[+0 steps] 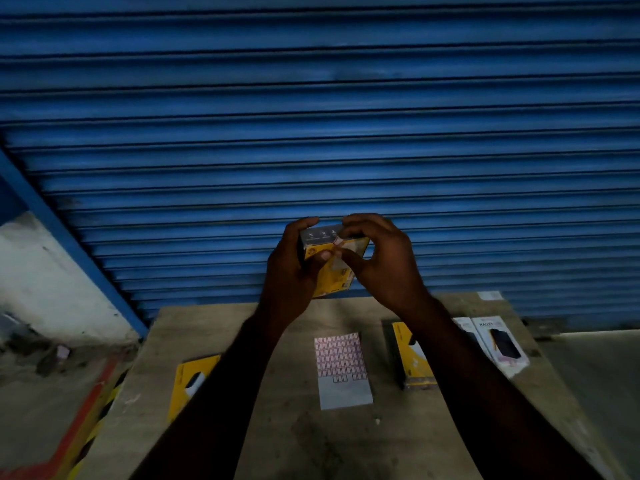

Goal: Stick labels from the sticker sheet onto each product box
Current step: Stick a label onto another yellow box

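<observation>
I hold a yellow product box (341, 271) up in front of the blue shutter, above the table's far edge. My left hand (294, 268) grips its left side. My right hand (381, 258) is at its upper right, with thumb and fingers pinched on a small white label (337, 241) at the box's top edge. On the table below lies the sticker sheet (341, 368), with rows of pink-edged labels on its upper part and a bare lower part.
A yellow box (188, 379) lies at the table's left edge, partly under my left forearm. A stack of yellow boxes (412, 358) and white boxes (498, 341) lie at the right. The blue roller shutter (311, 133) stands behind the brown table (311, 438).
</observation>
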### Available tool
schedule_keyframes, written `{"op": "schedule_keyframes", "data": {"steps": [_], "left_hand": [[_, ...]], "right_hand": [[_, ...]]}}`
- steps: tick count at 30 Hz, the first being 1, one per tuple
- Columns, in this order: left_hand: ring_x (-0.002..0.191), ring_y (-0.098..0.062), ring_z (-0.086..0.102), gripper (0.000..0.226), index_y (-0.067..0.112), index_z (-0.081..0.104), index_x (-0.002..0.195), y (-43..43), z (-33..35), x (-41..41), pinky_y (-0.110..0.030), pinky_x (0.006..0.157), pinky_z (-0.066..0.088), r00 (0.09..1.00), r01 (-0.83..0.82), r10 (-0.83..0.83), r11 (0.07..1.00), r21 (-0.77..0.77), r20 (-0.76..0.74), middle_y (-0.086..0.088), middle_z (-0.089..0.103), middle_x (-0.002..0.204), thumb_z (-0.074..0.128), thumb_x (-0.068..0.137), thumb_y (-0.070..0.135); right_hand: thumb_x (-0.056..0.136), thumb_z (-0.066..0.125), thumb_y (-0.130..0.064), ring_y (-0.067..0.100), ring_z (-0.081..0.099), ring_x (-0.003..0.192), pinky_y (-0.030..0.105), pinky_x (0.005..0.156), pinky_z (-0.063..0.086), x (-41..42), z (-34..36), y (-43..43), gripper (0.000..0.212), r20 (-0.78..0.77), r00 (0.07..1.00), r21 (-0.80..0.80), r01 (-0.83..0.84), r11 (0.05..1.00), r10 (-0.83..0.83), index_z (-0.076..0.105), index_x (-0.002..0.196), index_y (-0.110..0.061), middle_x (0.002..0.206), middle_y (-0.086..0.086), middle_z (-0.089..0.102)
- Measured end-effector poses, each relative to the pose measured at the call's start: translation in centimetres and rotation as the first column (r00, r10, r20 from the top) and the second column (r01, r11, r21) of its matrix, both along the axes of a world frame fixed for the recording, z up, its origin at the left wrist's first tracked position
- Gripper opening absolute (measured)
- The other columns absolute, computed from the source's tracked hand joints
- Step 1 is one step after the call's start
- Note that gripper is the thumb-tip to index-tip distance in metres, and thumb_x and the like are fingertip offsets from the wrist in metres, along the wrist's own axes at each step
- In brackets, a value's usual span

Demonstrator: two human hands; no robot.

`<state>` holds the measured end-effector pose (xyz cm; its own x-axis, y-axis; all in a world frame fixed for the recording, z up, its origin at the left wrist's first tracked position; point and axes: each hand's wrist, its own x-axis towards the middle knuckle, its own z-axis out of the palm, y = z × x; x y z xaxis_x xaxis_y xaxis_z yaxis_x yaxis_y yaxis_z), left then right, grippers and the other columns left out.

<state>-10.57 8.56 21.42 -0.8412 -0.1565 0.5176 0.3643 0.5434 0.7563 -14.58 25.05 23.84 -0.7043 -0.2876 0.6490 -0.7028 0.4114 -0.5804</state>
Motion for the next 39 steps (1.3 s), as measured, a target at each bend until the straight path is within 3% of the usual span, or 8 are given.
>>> {"op": "schedule_keyframes", "data": {"steps": [6,10,14,17,24,29,33,39], "left_hand": [[0.106,0.0,0.057,0.048,0.021,0.047,0.13,0.3,0.1,0.3,-0.009,0.087,0.046,0.999,0.005,-0.005,1.0,-0.009,-0.054,0.011,0.057,0.12,0.069,0.087,0.018],[0.106,-0.004,0.058,0.045,0.023,0.048,0.126,0.3,0.0,0.7,-0.012,0.087,0.046,0.995,0.039,-0.041,0.999,-0.026,-0.091,0.004,0.059,0.118,0.064,0.086,0.033],[0.107,-0.006,0.058,0.044,0.022,0.049,0.126,0.4,-0.4,1.1,-0.013,0.087,0.047,0.997,0.03,-0.032,0.999,-0.021,-0.068,0.001,0.06,0.118,0.061,0.086,0.036],[0.106,-0.007,0.059,0.047,0.017,0.049,0.127,0.4,-0.5,1.2,-0.009,0.086,0.046,0.998,0.03,-0.031,0.999,-0.013,-0.049,0.001,0.061,0.119,0.065,0.086,0.033],[0.099,0.009,0.056,0.045,0.015,0.051,0.126,0.7,0.1,1.3,-0.003,0.081,0.043,0.998,-0.021,0.023,0.999,0.032,-0.058,0.005,0.06,0.115,0.071,0.085,0.014],[0.1,0.012,0.055,0.046,0.012,0.052,0.125,0.8,0.3,1.1,-0.005,0.085,0.043,0.994,-0.048,0.048,0.999,0.01,-0.095,0.004,0.061,0.114,0.072,0.084,0.016],[0.099,0.007,0.056,0.046,0.014,0.052,0.125,0.9,0.1,1.0,-0.005,0.085,0.043,0.995,-0.048,0.048,0.999,-0.001,-0.093,0.006,0.06,0.114,0.072,0.084,0.016],[0.098,0.012,0.056,0.046,0.013,0.051,0.126,0.9,-0.1,1.1,-0.003,0.083,0.042,0.996,-0.046,0.045,0.999,-0.013,-0.076,0.007,0.059,0.114,0.071,0.085,0.017]], "right_hand": [[0.078,0.077,-0.016,0.014,0.054,0.104,0.032,0.087,0.049,0.2,0.2,-0.4,0.017,0.011,0.999,0.029,0.045,0.999,-0.046,0.066,0.091,-0.02,0.105,-0.004,0.06],[0.079,0.073,-0.006,0.016,0.048,0.105,0.018,0.085,0.041,0.3,0.5,-0.4,0.019,0.024,0.998,0.177,0.06,0.982,-0.065,0.063,0.093,-0.014,0.107,0.002,0.056],[0.081,0.068,-0.001,0.019,0.045,0.107,0.025,0.088,0.041,0.5,0.3,-0.5,0.019,0.03,0.998,0.245,0.052,0.968,-0.062,0.061,0.095,-0.01,0.108,0.006,0.053],[0.081,0.07,-0.001,0.02,0.045,0.107,0.02,0.087,0.033,0.6,0.0,-0.6,0.016,-0.004,0.998,0.262,0.055,0.963,-0.056,0.061,0.092,-0.01,0.109,0.009,0.053],[0.08,0.074,-0.006,0.014,0.051,0.104,0.006,0.085,0.032,0.8,-0.1,-0.5,0.022,-0.025,0.997,0.128,0.073,0.989,-0.071,0.067,0.1,-0.011,0.107,0.003,0.061],[0.079,0.073,0.001,0.02,0.061,0.104,0.024,0.091,0.047,1.3,-0.3,-0.6,0.016,-0.113,0.99,-0.009,0.088,0.996,-0.089,0.073,0.091,-0.009,0.105,0.006,0.069],[0.077,0.072,0.005,0.017,0.061,0.101,0.016,0.09,0.046,1.1,-0.4,-0.6,0.018,-0.12,0.99,-0.02,0.072,0.997,-0.074,0.072,0.089,-0.009,0.103,0.005,0.069],[0.077,0.074,0.002,0.012,0.062,0.098,0.028,0.087,0.052,1.4,-0.6,-0.5,0.016,-0.045,0.997,-0.059,0.059,0.996,-0.062,0.07,0.087,-0.01,0.101,0.0,0.068]]}}
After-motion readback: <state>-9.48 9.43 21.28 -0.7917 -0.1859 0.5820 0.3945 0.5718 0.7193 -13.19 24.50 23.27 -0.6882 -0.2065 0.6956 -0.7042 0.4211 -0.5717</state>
